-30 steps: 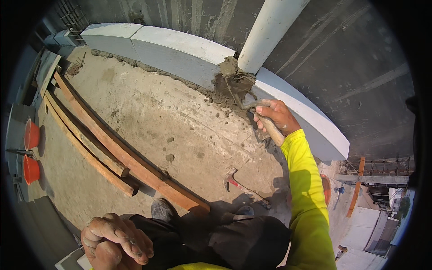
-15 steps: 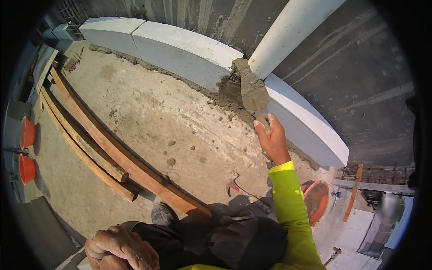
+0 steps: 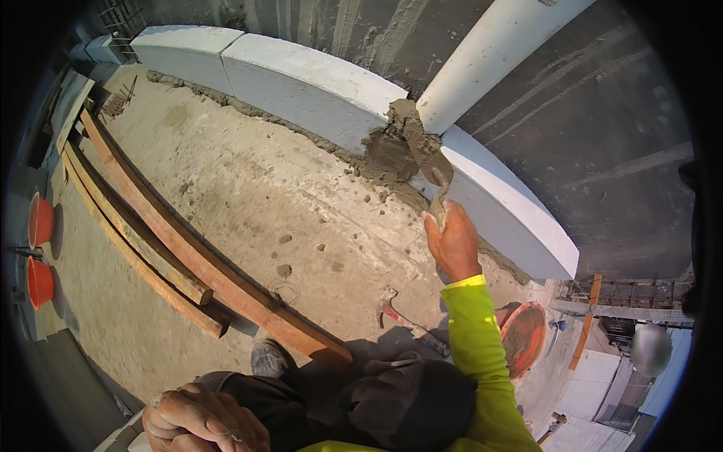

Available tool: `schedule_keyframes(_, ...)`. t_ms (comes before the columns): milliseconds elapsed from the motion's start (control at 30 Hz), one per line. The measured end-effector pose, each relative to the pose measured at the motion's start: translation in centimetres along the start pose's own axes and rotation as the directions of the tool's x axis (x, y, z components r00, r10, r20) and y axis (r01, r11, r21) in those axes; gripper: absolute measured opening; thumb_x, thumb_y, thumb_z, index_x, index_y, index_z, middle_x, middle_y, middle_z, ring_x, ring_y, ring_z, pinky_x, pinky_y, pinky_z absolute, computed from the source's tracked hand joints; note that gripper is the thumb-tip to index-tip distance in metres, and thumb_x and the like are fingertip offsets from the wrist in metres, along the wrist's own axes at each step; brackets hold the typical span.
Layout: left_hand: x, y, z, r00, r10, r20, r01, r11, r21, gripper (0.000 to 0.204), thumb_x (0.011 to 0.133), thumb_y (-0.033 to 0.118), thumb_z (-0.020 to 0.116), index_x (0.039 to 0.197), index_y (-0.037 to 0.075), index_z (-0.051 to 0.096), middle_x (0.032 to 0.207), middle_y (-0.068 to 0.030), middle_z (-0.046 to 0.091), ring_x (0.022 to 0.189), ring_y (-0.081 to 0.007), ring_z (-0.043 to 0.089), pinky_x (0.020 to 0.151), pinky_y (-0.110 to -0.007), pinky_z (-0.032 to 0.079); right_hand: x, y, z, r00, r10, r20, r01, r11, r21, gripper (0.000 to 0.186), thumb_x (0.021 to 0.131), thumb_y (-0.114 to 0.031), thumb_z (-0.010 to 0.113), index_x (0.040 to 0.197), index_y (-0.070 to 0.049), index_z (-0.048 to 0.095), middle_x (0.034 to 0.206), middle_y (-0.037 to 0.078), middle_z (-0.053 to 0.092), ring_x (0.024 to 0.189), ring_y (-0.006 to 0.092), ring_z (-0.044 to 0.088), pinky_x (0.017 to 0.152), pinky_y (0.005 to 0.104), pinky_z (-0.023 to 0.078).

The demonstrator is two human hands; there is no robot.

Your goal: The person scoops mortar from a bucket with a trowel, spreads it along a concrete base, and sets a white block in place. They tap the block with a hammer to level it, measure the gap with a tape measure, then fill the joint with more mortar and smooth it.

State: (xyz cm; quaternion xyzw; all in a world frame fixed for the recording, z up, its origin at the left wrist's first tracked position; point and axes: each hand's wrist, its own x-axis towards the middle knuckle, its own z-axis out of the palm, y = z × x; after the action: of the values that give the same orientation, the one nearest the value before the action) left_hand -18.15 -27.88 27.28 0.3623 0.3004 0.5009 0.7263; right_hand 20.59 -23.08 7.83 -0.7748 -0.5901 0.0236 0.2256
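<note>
My right hand [image 3: 455, 241] is wrapped round the handle of a mortar-coated trowel [image 3: 432, 163]. Its blade is tilted against wet grey mortar [image 3: 392, 154], which fills the gap between a long white block [image 3: 301, 87] and another white block [image 3: 504, 200]. The gap lies at the foot of a white pipe [image 3: 489, 56]. My left hand [image 3: 203, 418] is low at the left by my knee, its fingers curled closed; whatever they may hold is hidden.
A hammer [image 3: 410, 324] and mortar crumbs lie on the concrete floor [image 3: 248, 181]. An orange tub of mortar [image 3: 523, 339] stands right of my forearm. Wooden beams [image 3: 188, 233] stretch along the left, with two orange buckets [image 3: 40, 282] beyond. A dark wall [image 3: 587, 135] rises behind the blocks.
The trowel blade has turned from lying nearly face-on to a steeper, edge-on tilt at the mortar. My right hand has rolled with it and shifted slightly. My left hand stays low.
</note>
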Motion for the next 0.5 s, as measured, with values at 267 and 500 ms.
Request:
schedule_keyframes(267,-0.5,0.8,-0.1,0.999,-0.040,0.001,0.040,0.999,0.021,0.025,0.099,0.025,0.068,0.103,0.001,0.064,0.080,-0.0064,0.060,0.064,-0.0149,0.053,0.056,-0.030,0.045,0.3,-1.7,0.8,0.995,0.000,0.096,-0.013,0.990,0.138,0.049,0.092,-0.018,0.070,0.126,0.012,0.052,0.114,0.031,0.054,0.102,0.0489,0.059,0.086,0.0501,0.050)
schedule_keyframes(500,0.3,-2.4,7.5,0.694,-0.151,-0.704,-0.658,0.264,-0.705,0.026,0.099,0.026,0.068,0.100,0.001,0.064,0.078,-0.0053,0.058,0.061,-0.0145,0.051,0.056,-0.030,0.043,2.2,-2.7,0.6,0.995,-0.034,0.092,0.028,0.997,0.072,0.046,0.093,-0.018,0.069,0.125,0.011,0.052,0.113,0.030,0.054,0.100,0.0502,0.061,0.082,0.0516,0.052)
